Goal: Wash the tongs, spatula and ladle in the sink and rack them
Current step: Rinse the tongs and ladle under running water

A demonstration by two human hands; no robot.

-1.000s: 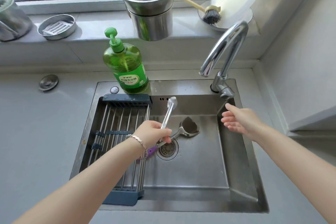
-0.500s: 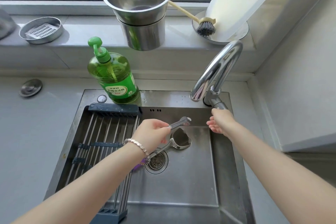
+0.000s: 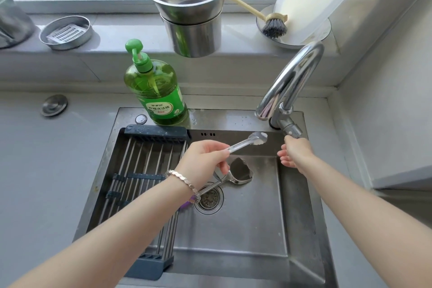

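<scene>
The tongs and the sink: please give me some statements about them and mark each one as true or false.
1. The left hand holds the tongs above the sink. True.
2. The right hand grips the soap bottle. False: it is at the faucet handle, and the bottle stands untouched behind the sink.
3. A metal ladle lies in the basin near the drain. True.
4. Utensils already lie on the drying rack. False: its bars carry nothing.
5. Water streams from the faucet. False: no stream is visible.
</scene>
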